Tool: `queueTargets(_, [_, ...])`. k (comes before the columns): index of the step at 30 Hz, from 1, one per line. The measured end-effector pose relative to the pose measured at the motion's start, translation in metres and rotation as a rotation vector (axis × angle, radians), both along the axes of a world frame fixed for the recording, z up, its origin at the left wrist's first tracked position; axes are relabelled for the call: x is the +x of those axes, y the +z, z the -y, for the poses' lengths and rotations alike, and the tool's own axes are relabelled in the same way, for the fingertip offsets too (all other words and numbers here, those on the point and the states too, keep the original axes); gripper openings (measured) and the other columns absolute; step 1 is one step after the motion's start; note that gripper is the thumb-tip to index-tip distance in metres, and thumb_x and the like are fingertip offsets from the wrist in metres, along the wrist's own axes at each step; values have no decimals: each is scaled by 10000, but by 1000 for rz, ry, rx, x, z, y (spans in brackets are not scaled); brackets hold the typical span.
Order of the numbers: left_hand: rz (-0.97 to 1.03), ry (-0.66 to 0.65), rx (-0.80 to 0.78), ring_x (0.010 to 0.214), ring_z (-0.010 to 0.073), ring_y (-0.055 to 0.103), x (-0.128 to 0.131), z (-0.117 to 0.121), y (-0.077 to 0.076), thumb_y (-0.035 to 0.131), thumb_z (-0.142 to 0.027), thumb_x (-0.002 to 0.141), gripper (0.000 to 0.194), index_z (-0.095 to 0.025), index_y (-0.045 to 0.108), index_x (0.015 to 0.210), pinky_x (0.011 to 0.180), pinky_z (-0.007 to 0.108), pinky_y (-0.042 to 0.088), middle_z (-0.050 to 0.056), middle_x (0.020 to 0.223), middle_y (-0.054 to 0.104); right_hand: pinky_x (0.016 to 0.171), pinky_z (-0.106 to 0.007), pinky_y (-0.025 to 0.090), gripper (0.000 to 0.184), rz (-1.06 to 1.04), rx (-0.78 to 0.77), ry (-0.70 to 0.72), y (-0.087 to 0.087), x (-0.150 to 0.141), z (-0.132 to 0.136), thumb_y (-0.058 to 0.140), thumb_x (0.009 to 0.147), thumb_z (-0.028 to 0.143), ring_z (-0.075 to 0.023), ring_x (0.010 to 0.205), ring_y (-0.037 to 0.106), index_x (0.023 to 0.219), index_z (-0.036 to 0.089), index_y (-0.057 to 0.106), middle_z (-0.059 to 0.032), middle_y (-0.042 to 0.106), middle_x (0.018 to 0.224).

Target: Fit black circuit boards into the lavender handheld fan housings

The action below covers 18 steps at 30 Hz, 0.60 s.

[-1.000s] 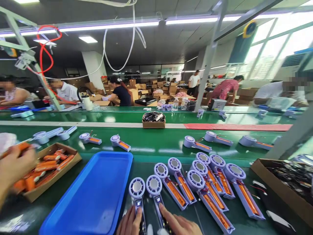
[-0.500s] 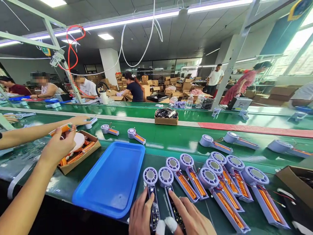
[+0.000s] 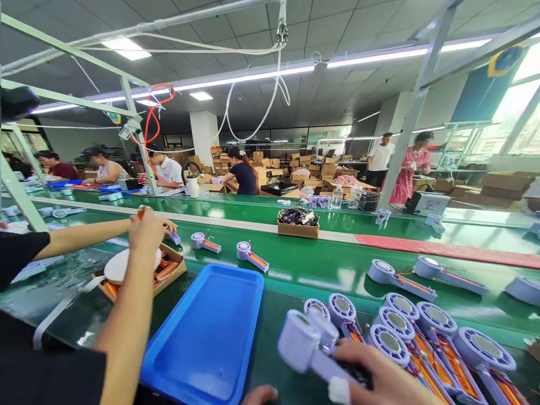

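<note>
1. The person's right hand is closed around the handle of a lilac-and-white handheld fan, lifting it off the bench, with the round fan head tilted up and to the left of the hand. A dark circuit board shows on the handle, partly under the fingers, and a white wrap covers one finger.
2. Only a sliver of the left hand shows at the bottom edge, just below the held fan and beside a blue plastic tray. Whether it is open or closed cannot be told.
3. More fans lie packed together, handles toward the viewer, just right of the held fan on the dark green bench.
4. A co-worker's two hands meet at the left, above a cardboard tray of orange battery packs, and hold a small orange piece
</note>
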<state>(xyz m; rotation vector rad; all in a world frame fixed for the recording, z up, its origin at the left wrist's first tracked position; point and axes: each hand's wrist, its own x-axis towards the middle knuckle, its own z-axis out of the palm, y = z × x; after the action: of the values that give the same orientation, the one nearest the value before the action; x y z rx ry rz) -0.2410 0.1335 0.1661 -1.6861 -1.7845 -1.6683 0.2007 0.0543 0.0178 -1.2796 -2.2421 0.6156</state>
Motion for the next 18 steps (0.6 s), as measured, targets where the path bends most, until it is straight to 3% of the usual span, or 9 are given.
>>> queueTargets(2, [21,-1,8,1077,235,622,16,-2,-18,580,-410,921,285,-242,628,1146,866,417,554,59,1202,643,747,-278,544,292,5,-23,-42,31,19,-28,583,855,449,-239,892,700,1021,238,698,-28,739,1008])
queueTargets(4, [38,-21,5,1077,242,612,40,1,-42,607,-418,898,251,-315,632,1125,821,401,575,52,1205,643,687,-265,495,310,204,-79,-73,56,24,-68,503,905,450,-226,834,674,910,200,688,-28,721,900])
queueTargets(6, [51,-44,-2,1072,240,614,64,8,-65,576,-404,921,240,-292,633,1126,826,394,571,48,1199,641,679,-284,468,313,283,-88,-176,66,21,-116,503,922,424,-218,794,649,869,166,672,-48,695,837])
queueTargets(8, [54,-56,-8,1061,246,626,83,21,-85,518,-383,959,292,-195,622,1156,859,406,553,43,1186,633,751,-327,486,277,352,-117,-305,60,16,-160,535,941,390,-200,817,634,907,144,658,-60,678,893])
queueTargets(11, [44,-46,-18,1052,228,624,100,46,-107,545,-383,946,301,-211,605,1185,859,414,556,64,1220,622,842,-404,522,283,420,-175,-459,35,12,-201,583,948,384,-195,950,629,1115,157,610,-63,635,1111])
queueTargets(15, [20,-3,-26,1046,209,618,121,88,-134,567,-387,933,294,-244,604,1187,868,402,555,74,1261,605,893,-451,524,328,447,-239,-567,13,8,-207,607,941,344,-231,1061,610,1216,169,576,-85,590,1241])
queueTargets(17, [11,20,-28,1066,235,616,133,108,-148,621,-395,895,287,-281,623,1158,831,402,570,57,1224,624,900,-459,523,333,428,-253,-577,17,5,-204,613,937,334,-235,1072,607,1224,170,574,-87,585,1252])
queueTargets(18, [11,33,-30,1089,259,607,140,117,-154,679,-402,845,269,-373,637,1110,770,396,587,41,1186,646,902,-460,522,333,407,-250,-569,24,3,-202,615,936,332,-237,1075,606,1225,170,573,-87,584,1255])
